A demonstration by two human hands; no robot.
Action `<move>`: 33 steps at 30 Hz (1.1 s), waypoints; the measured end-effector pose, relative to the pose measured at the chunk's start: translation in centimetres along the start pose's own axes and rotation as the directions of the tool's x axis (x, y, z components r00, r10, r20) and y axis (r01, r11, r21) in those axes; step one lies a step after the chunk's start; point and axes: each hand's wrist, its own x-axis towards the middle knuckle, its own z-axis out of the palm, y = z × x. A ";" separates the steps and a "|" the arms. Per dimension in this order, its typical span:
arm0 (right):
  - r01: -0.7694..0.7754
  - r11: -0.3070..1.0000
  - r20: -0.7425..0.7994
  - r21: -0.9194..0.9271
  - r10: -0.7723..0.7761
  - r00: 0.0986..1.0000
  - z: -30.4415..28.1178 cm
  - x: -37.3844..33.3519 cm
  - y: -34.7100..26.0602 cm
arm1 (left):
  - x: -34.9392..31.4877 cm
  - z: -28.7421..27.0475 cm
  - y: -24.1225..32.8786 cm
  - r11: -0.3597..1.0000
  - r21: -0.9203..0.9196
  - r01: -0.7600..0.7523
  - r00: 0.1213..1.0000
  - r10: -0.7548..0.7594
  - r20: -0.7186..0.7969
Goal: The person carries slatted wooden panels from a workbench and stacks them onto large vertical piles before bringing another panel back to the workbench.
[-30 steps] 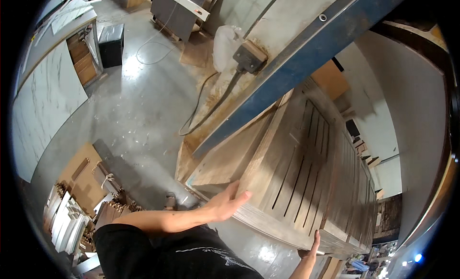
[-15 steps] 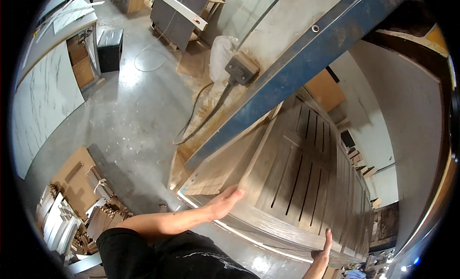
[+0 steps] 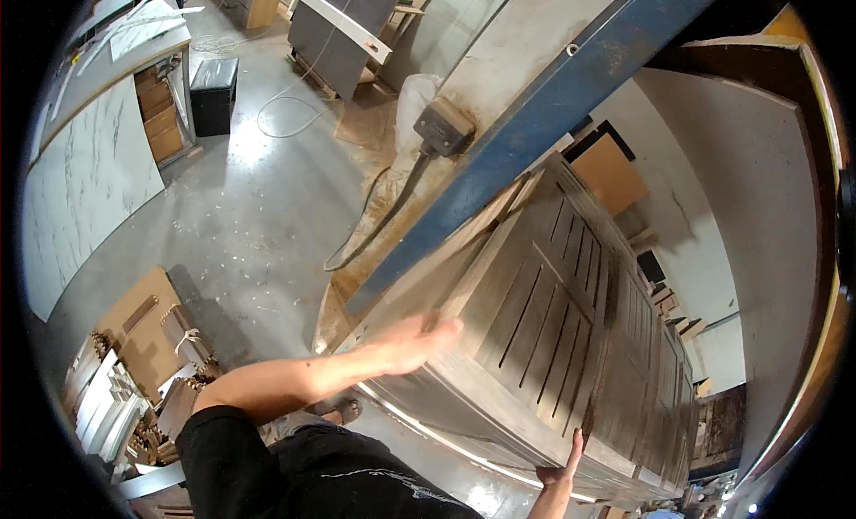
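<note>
A weathered grey-brown wooden door panel (image 3: 499, 341) with long dark slots lies on top of a stack, running away to the upper right. My right hand (image 3: 560, 473) grips its near edge, thumb up over the rim and the other fingers hidden below. At the near left corner is my left hand (image 3: 419, 343), smeared by motion; how its fingers lie does not show. A second wooden panel (image 3: 624, 341) with a similar surface lies alongside to the right.
A blue steel beam (image 3: 535, 135) slants over the stack's far left side, beside a switch box (image 3: 444, 127) with a cable. Bundled wood strips (image 3: 183, 336) lie at lower left. A black box (image 3: 214, 95) and a marble-patterned bench (image 3: 89, 198) stand farther left.
My right hand has shifted left with the panel's near edge. My left hand has moved slightly right and up and is now blurred. A sandalled foot has come into view below.
</note>
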 end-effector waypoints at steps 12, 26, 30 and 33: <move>0.089 0.987 0.013 -0.132 -0.088 0.996 0.9 1.5 -1.1 | 3.4 0.2 -3.8 0.997 -0.069 0.016 0.997 -0.020 -0.068; -0.017 1.000 -0.083 -0.017 0.016 0.996 0.8 4.8 -3.7 | 6.4 0.6 -3.1 0.990 -0.090 0.112 0.994 -0.113 -0.001; 0.049 0.997 -0.027 -0.063 -0.051 0.998 0.9 4.4 -3.3 | 4.9 0.9 -2.3 0.995 -0.074 0.060 0.998 -0.058 0.020; 0.132 0.973 -0.080 -0.190 -0.150 0.985 0.5 3.6 -3.4 | 4.2 0.5 -1.9 0.990 -0.125 0.071 0.997 -0.066 0.043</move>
